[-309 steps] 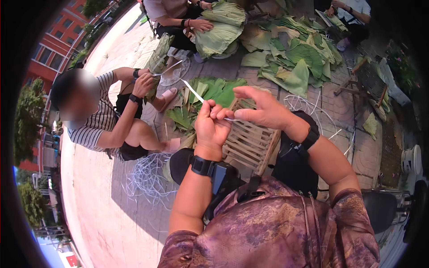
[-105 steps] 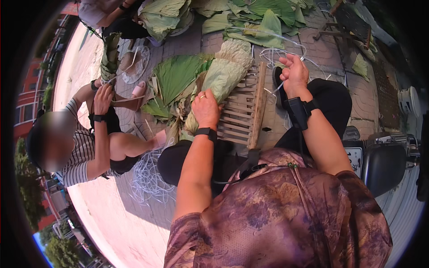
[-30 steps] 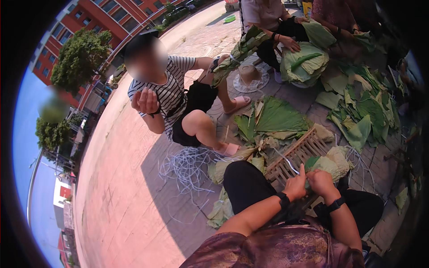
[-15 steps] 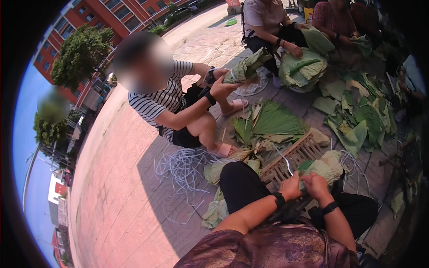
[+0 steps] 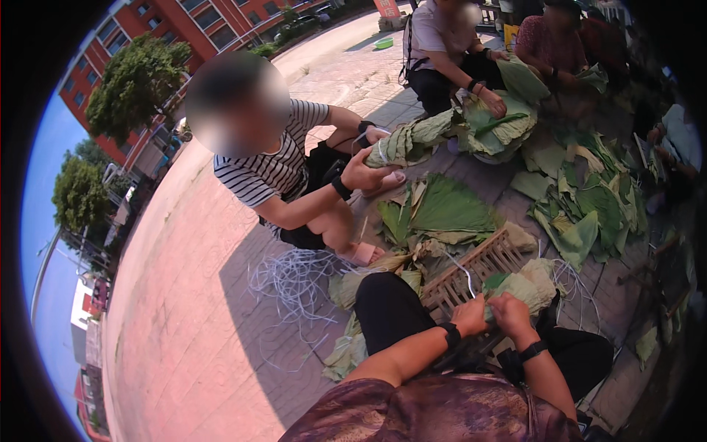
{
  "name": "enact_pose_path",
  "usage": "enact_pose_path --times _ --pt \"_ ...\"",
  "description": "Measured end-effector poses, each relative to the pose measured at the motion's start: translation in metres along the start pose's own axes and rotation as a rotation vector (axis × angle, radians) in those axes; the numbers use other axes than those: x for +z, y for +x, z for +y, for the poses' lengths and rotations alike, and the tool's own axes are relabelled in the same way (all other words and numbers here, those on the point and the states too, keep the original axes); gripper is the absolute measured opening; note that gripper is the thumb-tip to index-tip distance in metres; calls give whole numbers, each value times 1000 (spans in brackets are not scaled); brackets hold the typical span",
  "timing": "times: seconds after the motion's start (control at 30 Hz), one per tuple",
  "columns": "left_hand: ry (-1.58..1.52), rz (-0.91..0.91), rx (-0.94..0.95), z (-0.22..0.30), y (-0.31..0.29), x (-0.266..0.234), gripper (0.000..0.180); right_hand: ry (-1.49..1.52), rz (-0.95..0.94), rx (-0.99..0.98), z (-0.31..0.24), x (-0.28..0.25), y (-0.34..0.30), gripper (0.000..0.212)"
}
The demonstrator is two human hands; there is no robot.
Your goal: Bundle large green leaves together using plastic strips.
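A rolled bundle of large dried green leaves (image 5: 535,283) lies across my lap, its near end under my hands. My left hand (image 5: 469,317) is closed at that end on a white plastic strip (image 5: 469,278), whose loose tail curves up past the fingers. Beside it, my right hand (image 5: 510,312) is closed, fingertips pinched close to the left hand. What the right fingers grip is hidden behind the knuckles. A small bright green leaf piece (image 5: 495,281) shows on the bundle just beyond my hands.
A slatted wooden stool (image 5: 471,267) stands beyond my knees. White strips (image 5: 291,283) lie tangled at left, leaf piles (image 5: 453,206) ahead and at right. Opposite, a person in a striped shirt (image 5: 265,173) holds another leaf bundle (image 5: 409,141); other people handle leaves farther back.
My two hands stay together at the bundle's end, with only a slight shift. The person in stripes has brought their bundle lower and more level. The whole view has moved a little.
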State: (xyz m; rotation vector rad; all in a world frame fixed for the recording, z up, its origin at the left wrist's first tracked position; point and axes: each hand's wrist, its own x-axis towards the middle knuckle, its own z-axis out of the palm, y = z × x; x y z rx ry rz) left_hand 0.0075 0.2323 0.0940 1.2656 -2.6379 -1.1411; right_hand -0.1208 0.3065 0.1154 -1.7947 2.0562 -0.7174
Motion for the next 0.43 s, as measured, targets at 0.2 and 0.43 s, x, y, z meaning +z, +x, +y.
enact_pose_path --times 0.2,0.43 --pt "10 3 8 -3 0 3 58 1 21 3 1 4 -2 13" --pt "15 -1 2 -4 -1 3 60 77 65 -1 6 7 -4 14"
